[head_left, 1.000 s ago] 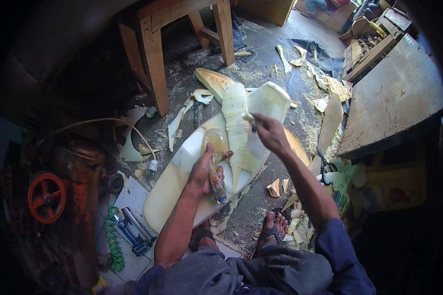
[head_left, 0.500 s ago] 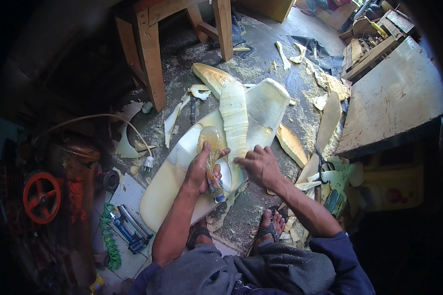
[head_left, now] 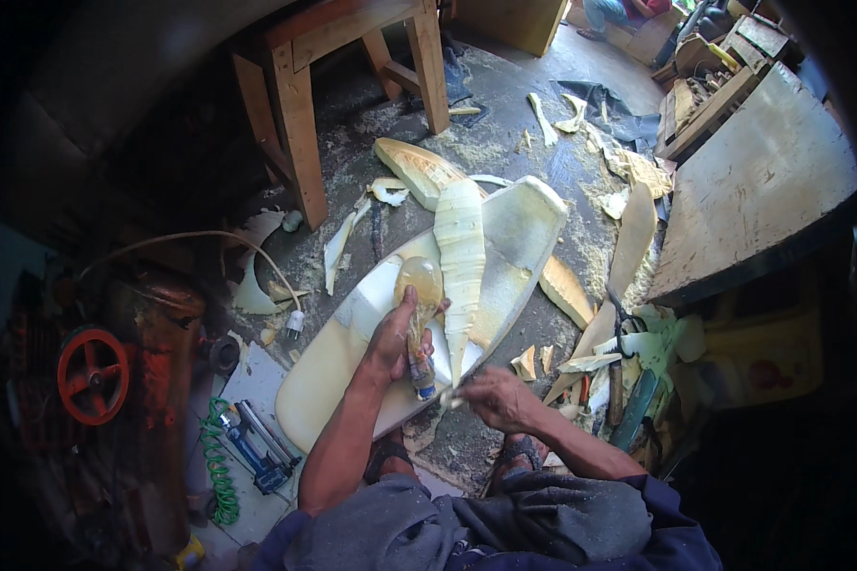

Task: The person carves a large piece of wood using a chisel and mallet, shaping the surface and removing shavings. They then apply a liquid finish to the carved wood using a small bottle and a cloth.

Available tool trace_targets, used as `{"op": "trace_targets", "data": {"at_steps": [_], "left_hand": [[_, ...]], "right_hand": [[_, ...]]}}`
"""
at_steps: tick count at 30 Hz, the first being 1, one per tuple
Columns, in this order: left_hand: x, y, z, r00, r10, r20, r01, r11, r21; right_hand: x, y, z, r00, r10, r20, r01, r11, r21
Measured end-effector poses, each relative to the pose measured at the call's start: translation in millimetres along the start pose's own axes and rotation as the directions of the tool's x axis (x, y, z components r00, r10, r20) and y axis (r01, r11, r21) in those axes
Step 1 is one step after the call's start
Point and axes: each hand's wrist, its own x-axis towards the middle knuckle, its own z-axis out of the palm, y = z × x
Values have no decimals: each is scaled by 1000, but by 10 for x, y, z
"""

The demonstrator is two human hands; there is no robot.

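Observation:
My left hand [head_left: 390, 340] is closed around a clear, bulging plastic bag [head_left: 417, 279] of yellowish liquid with a bottle-like neck and a blue end. It is held above a long white and cream foam pad [head_left: 314, 390]. Across that pad lies a tapered pale foam strip [head_left: 460, 252], ridged crosswise, its narrow end pointing toward me. My right hand [head_left: 501, 398] is beside that narrow end with its fingers drawn together. A small pale bit shows at its fingertips; what it is I cannot make out.
Foam offcuts [head_left: 567, 285] and crumbs litter the floor. A wooden stool [head_left: 295, 143] stands at the far left, a tilted board [head_left: 752, 190] at right. On the left are a power plug [head_left: 295, 322], a nail gun [head_left: 257, 457] and a red handwheel [head_left: 92, 376]. A person [head_left: 609, 14] sits far off.
My right hand has moved toward me, from over the foam strip to beyond its narrow end. My left hand still holds the bag. The whole view has shifted slightly.

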Motion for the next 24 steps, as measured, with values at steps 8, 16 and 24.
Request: {"op": "trace_targets", "data": {"at_steps": [8,16,24], "left_hand": [[-159,112,-85,887,364,-283,-455,791,-409],[-462,434,246,822,568,-46,-515,705,-488],[-497,378,191,754,624,203,-566,775,-280]], "right_hand": [[136,-366,-119,872,488,-43,-396,753,526],[754,-523,-284,857,272,-438,-80,909,408],[829,-500,-301,922,368,-123,-181,688,703]]}}
